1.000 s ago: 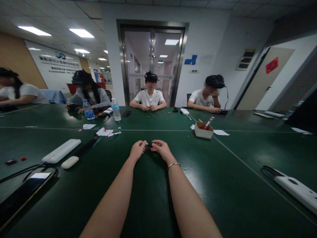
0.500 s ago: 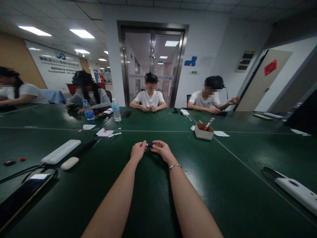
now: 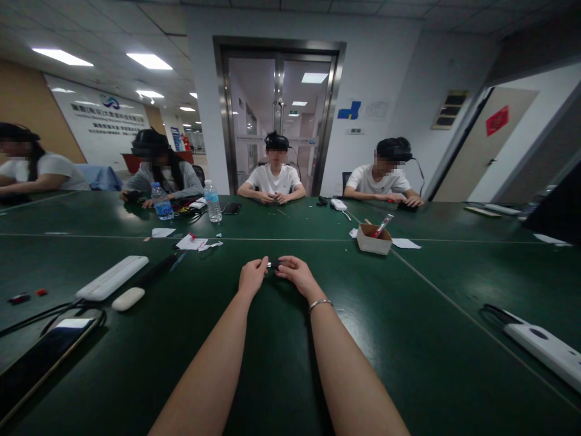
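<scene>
Over the green table, both hands meet around a small black object with a shiny silver end [image 3: 273,265]; it looks like a USB stick, but is too small to be sure. My left hand [image 3: 252,276] pinches the silver end between thumb and fingers. From the other side, my right hand [image 3: 297,275] grips the black end, with its fingers bent over it and partly hiding it. A silver bracelet [image 3: 321,304] circles my right wrist.
A small carton box [image 3: 374,241] holding a red tool stands ahead on the right. To my left lie a phone [image 3: 43,363], a white power strip [image 3: 112,277] and a white oval case [image 3: 128,299]. Another power strip [image 3: 544,345] lies at right. Several people sit opposite.
My hands and the small object have barely moved. Across the table at right, a person has lowered a raised hand to the dark object in front of them.
</scene>
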Tool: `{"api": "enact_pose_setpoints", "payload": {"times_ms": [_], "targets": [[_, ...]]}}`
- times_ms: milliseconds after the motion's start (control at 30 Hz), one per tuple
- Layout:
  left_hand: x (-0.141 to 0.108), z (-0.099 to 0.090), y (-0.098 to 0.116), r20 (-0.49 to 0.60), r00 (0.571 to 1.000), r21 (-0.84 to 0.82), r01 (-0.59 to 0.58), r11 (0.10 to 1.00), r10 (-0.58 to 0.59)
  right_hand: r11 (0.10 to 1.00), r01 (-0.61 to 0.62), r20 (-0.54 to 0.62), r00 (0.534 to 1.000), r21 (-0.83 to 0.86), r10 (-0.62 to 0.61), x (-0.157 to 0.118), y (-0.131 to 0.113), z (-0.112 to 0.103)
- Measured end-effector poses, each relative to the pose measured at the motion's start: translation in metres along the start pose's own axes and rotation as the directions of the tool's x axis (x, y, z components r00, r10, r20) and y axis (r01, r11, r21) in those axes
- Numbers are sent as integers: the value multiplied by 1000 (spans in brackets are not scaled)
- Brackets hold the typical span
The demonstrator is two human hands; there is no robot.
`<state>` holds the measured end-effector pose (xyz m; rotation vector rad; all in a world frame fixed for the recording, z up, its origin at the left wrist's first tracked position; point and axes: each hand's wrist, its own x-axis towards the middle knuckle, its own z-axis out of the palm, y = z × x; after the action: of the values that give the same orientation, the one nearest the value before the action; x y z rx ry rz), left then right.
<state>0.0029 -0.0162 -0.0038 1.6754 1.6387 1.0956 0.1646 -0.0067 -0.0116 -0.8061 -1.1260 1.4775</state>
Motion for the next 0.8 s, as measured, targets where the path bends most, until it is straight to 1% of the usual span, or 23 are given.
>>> {"api": "enact_pose_setpoints", "payload": {"times_ms": [300,533,800], "targets": [[2,1,1,-27,1000,16,-3,1000,4,1000,2,4,1000,5,-2,1,2,-2],[2,0,2,-20,1000,-3,12,1000,-12,1000,10,5,1000,13,-10,2,3,-3],[1,0,-1,-8,1000,-9,1,1000,-1,1000,23,-6,1000,10,-23,1,3,-3]]}}
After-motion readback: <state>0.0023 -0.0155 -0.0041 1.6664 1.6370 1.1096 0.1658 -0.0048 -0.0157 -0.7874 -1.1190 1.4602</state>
